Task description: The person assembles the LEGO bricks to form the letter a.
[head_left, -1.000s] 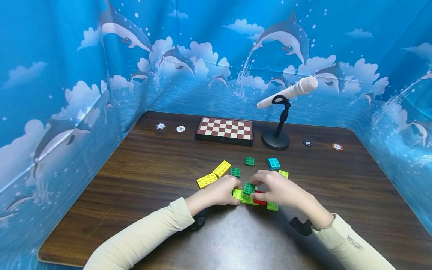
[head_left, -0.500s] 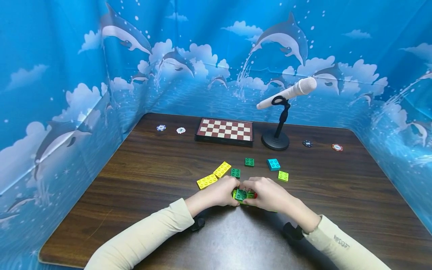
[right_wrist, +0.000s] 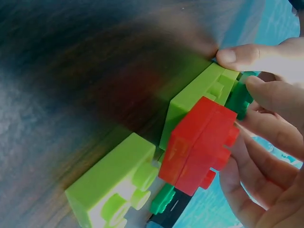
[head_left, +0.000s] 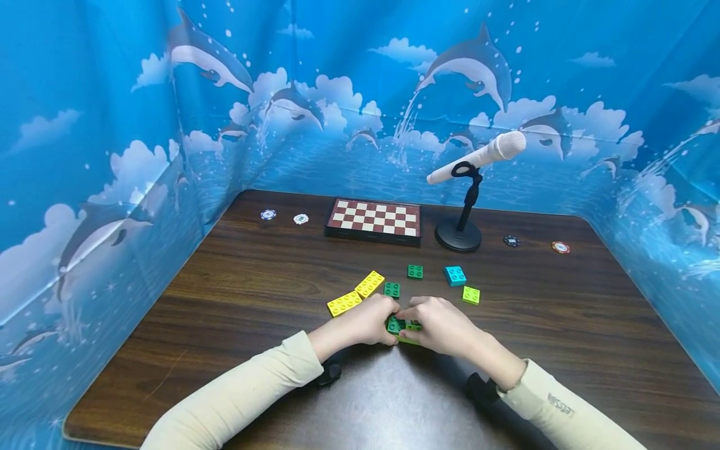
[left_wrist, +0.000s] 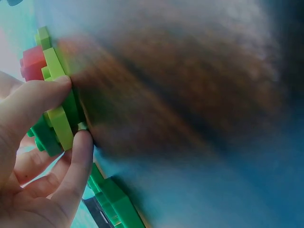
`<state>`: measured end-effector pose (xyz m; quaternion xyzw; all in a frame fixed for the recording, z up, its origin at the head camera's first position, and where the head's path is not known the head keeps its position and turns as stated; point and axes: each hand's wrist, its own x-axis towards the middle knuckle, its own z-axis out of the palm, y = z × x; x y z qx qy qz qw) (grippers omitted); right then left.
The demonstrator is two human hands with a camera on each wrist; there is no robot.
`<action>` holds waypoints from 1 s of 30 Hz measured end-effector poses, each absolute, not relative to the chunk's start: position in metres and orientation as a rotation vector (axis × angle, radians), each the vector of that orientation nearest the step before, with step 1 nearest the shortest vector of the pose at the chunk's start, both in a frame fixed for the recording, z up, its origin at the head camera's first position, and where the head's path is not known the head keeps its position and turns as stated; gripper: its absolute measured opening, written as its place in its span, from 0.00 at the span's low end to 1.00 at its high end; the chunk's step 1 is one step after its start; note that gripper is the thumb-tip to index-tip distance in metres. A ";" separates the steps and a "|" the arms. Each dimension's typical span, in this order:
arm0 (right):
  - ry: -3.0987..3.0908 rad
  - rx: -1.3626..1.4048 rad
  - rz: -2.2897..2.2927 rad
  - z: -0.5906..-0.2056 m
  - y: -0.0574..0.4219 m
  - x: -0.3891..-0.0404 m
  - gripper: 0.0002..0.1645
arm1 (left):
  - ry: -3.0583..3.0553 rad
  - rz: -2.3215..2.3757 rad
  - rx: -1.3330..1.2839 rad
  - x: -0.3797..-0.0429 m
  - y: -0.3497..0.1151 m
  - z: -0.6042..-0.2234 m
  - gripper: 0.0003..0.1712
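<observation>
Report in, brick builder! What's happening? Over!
Left grip holding lime brick. Right grip pinching green brick on top. Yellow bricks off aside, seemingly not blocking. Over.

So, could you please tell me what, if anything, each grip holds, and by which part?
The left grip holds the lime brick by its left end; the right grip seems to pinch the dark green brick atop it by its sides.

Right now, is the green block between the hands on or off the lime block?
On: the left wrist view shows the green block against the lime block, studs outward. Fully pressed: cannot tell.
</observation>
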<state>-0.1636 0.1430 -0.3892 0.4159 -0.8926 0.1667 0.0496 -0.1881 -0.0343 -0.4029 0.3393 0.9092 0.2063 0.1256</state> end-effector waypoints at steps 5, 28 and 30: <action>-2.733 1.243 0.453 -0.387 0.138 -0.162 0.15 | 2.631 0.626 0.970 -0.189 -0.035 -0.402 0.16; -2.906 1.237 0.565 -0.375 0.144 -0.166 0.21 | 2.638 0.627 0.939 -0.188 -0.031 -0.402 0.17; -2.906 1.220 0.629 -0.373 0.149 -0.165 0.21 | 2.639 0.624 0.943 -0.187 -0.030 -0.401 0.17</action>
